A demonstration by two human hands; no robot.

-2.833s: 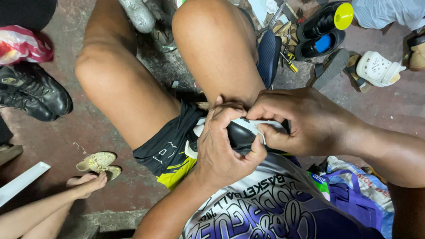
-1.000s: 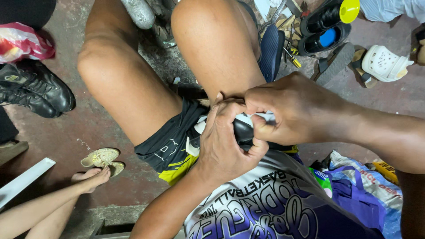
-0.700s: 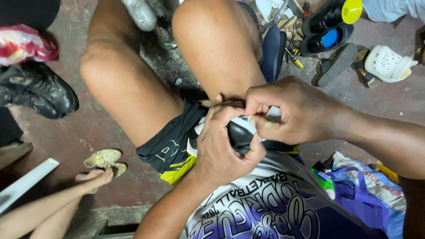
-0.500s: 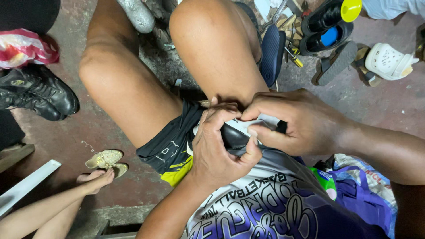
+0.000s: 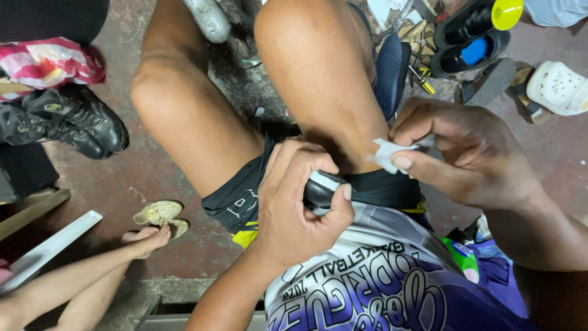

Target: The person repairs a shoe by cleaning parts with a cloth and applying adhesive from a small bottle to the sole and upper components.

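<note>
Left hand has the small black object wrapped up tight, fingers curled over the top and thumb hooked round its right end, pinning it in the lap against the black shorts. It looks like a shoe part, rounded, with a pale edge showing, though most of it is hidden under the fingers, so I can't tell more. Right hand sits off to the right of that black object, apart from it, thumb and forefinger pinched shut on a scrap of white cloth held just beside the thigh.

So where does the job stand? My read: the wiping or dabbing is mid-way. The cloth is lifted clear, not on the surface, and the piece is gripped firmly as if more passes are due. Whether the surface is clean or coated I can't see.

Above the black object, past the knees, lie a dark blue sole, a yellow-capped bottle and a white clog. Far left of it stand black boots, and lower left another person's bare foot rests on the red floor
</note>
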